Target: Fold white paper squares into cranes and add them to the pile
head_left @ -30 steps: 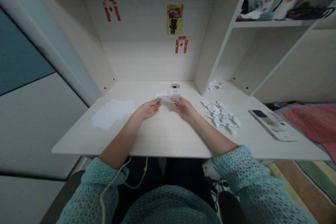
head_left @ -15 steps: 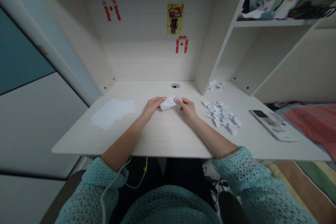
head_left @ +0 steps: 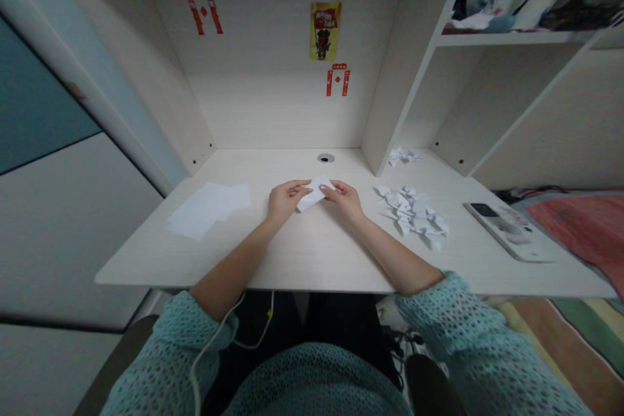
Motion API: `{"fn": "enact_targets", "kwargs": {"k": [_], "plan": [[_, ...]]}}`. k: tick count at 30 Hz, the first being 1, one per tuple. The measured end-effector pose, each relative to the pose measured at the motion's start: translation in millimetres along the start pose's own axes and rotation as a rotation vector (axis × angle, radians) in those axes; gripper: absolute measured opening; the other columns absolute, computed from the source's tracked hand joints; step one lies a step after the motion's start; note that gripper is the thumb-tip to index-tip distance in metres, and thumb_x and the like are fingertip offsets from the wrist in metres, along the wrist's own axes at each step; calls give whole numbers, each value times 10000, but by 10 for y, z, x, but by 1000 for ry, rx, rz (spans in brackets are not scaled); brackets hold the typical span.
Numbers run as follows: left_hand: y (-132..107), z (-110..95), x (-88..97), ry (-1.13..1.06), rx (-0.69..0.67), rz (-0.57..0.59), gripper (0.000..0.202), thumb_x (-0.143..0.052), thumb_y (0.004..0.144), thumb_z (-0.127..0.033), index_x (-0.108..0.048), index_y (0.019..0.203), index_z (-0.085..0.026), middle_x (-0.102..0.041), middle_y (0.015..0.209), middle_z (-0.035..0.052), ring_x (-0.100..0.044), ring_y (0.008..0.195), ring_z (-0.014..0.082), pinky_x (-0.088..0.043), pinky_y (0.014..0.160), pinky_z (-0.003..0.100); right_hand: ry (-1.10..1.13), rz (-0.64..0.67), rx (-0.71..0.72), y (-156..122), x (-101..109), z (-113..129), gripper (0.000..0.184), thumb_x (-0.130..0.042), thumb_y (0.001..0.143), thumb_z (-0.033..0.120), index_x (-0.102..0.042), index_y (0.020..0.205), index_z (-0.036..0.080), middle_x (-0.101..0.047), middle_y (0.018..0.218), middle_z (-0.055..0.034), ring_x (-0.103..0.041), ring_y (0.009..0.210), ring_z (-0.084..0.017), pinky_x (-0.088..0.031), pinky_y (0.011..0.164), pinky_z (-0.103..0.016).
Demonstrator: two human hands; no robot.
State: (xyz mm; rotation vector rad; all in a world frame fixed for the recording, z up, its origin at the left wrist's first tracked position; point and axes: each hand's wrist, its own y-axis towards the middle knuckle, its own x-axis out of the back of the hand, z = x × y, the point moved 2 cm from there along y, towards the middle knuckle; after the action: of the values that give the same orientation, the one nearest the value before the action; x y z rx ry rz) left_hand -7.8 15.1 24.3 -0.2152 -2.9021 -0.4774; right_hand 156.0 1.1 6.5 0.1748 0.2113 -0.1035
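Observation:
A small folded white paper [head_left: 314,193] lies low over the pale wooden desk [head_left: 312,253], near its middle. My left hand [head_left: 284,199] pinches its left end with curled fingers. From the other side my right hand [head_left: 345,199] grips the paper's right end, fingers bent on it. Both forearms reach in from the near edge, in teal knitted sleeves.
A loose stack of flat white sheets [head_left: 207,208] lies at the left. A heap of folded paper pieces [head_left: 413,213] sits to the right, with a smaller one [head_left: 402,156] under the shelf. A phone [head_left: 507,231] lies far right. A cable hole [head_left: 325,158] is at the back.
The paper, held up and spread wider a second ago, has come down toward the desk and is folded smaller. Both hands have moved closer together on it.

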Motion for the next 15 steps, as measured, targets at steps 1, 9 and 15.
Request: {"fn": "enact_targets", "kwargs": {"k": [1,9,15], "plan": [[4,2,4,10,-1,-6,304,-682,700,-347,-702,961,-194,-705,925,69,-642,781,168,-487,696,252,7,0,7,3,-2,1,368,-745,580,423,-688,860,192,-693,794,-23,-600,694,-141,-476,685,-275],[-14,-7,3,29,-12,-55,275,-691,691,-353,-720,922,-207,-707,949,69,-651,813,188,-488,714,263,32,15,20,21,-4,-20,393,-753,564,406,-676,881,187,-698,832,-29,-611,747,-158,-488,727,-293],[-21,-19,6,24,5,-71,272,-703,679,-342,-726,919,-215,-703,982,70,-642,872,203,-483,776,287,27,1,60,21,11,-32,441,-743,586,402,-657,967,196,-699,812,-27,-612,739,-164,-497,728,-308]]}}
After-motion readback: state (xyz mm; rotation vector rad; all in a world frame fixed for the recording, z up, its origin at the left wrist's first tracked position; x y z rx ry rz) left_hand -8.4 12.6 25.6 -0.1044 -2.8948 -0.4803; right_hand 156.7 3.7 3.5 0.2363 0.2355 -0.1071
